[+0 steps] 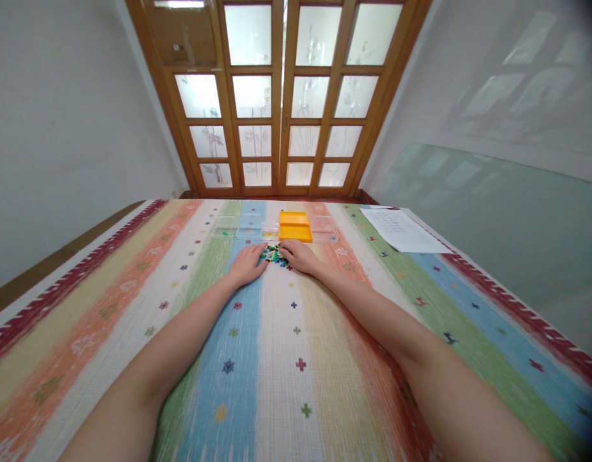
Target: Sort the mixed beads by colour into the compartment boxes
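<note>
A small heap of tiny mixed-colour pieces (275, 253), in blue, green, yellow and dark tones, lies on the striped tablecloth; the pieces are too small to name. At its left edge rests my left hand (249, 263), fingers stretched toward the heap and a little apart. My right hand (300, 256) reaches in from the right, its fingers and thumb parted over the heap's edge. I see nothing held in either hand, though the fingertips are partly lost among the pieces. Just behind the hands stands an open orange box (296, 232) with a divider.
Clear plastic compartments (238, 224) holding a few small pieces sit left of the orange box, and another clear tray (325, 228) sits right of it. White paper sheets (402, 231) lie at the far right. Wooden glazed doors (281, 96) rise beyond the table.
</note>
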{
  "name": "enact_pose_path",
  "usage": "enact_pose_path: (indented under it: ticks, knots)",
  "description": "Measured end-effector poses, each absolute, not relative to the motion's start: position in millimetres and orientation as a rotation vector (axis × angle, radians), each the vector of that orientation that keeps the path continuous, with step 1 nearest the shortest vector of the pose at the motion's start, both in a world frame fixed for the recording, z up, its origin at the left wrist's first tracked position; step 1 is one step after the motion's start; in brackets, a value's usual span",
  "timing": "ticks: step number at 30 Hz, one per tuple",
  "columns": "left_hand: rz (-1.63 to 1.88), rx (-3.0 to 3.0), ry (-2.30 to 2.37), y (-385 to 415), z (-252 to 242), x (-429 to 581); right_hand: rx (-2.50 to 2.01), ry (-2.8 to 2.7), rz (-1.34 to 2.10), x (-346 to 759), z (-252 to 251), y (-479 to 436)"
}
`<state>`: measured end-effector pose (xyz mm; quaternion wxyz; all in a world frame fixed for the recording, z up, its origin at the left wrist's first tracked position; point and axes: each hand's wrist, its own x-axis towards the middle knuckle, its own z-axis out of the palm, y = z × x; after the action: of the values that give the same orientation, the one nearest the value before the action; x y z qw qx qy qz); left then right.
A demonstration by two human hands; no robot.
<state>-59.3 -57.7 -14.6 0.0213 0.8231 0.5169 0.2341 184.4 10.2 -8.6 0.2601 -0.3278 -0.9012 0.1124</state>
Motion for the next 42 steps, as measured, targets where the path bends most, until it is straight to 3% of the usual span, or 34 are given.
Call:
enact_pose_path:
  ticks: [13, 30, 42]
  knots:
    - [0.712, 2.480, 1.817, -52, -22, -64, -0.772, -2.487, 0.366, 177, -4, 5]
    - [0.572, 2.579, 1.587, -36, -20, -66, -0.879, -2.368, 0.446, 206, -3, -1]
    - [0.724, 2.503, 1.550, -8, -16, -73, -0.852, -2.367, 0.553, 224, -3, -10]
